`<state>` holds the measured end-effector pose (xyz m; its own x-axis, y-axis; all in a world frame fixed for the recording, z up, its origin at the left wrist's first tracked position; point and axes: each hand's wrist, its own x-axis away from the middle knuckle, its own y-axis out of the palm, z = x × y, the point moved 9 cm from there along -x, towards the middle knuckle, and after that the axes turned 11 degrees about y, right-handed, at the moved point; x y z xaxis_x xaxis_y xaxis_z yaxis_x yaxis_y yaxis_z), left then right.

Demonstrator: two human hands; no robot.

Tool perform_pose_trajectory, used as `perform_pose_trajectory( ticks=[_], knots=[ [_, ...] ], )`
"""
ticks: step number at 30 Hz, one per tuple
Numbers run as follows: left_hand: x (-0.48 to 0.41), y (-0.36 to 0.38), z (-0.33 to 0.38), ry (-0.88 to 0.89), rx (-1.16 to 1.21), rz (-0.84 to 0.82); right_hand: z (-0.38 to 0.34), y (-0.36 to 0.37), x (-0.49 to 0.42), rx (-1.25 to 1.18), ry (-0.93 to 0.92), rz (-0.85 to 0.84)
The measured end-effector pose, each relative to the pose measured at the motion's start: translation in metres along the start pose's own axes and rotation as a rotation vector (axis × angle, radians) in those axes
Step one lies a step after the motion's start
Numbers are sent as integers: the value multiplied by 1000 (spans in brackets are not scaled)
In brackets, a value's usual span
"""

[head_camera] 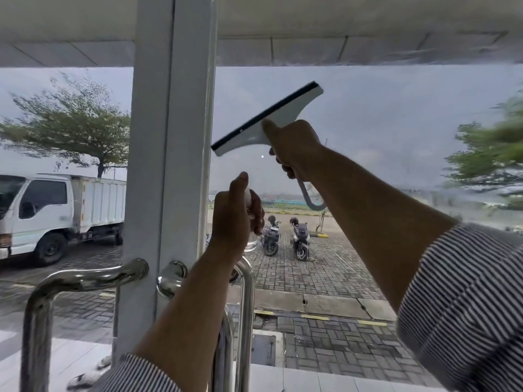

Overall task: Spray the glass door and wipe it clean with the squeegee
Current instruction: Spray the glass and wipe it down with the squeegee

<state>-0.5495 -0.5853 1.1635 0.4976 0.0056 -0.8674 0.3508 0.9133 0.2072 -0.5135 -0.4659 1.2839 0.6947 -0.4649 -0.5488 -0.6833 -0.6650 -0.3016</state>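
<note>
Head view, close to door, right-hand pane.

Right hand: wrapped round neck of squeegee, thumb laid up toward the head, fingers curled underneath. Loop end of handle poking out below the fist.

Squeegee: raised high on the pane, blade tilted. Lower end just beside frame, upper end up and to the right. Cannot tell whether rubber touches glass.

Left hand: closed round bottle, thumb up beside the white top, a bit of clear body showing below. Held lower, near pull bar. Nozzle direction not visible.

Glass: hazy, beaded film toward right edge. Reads as sprayed, with wiping under way or about to begin (judgement only).

Risks from here:
- Tilted blade: uneven pressure, one end lifting, streak left behind.
- Lower end so near frame: catching on the edge, a skip, an unwiped strip alongside.
- Wet rubber carried into a further pass: dragged lines.
- Bottle gripped close under the work area: accidental squeeze, fresh drops on wiped glass.
- Left forearm near pull bar: a knock, door swinging off the blade, contact lost.
- Far-right film left too long: drying into spots.
</note>
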Motion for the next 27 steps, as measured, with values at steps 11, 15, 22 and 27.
perform_pose_trajectory(
  ticks=[11,15,22,27],
  knots=[
    [5,-6,3,-7,31,27,1,-31,23,490,-137,-102],
    [5,-9,3,-2,42,57,-17,-28,12,387,-153,-74],
    [4,-11,4,35,63,69,-47,23,16,666,-384,27],
    [3,-10,5,55,83,51,-49,54,29,763,-472,57]
  ],
)
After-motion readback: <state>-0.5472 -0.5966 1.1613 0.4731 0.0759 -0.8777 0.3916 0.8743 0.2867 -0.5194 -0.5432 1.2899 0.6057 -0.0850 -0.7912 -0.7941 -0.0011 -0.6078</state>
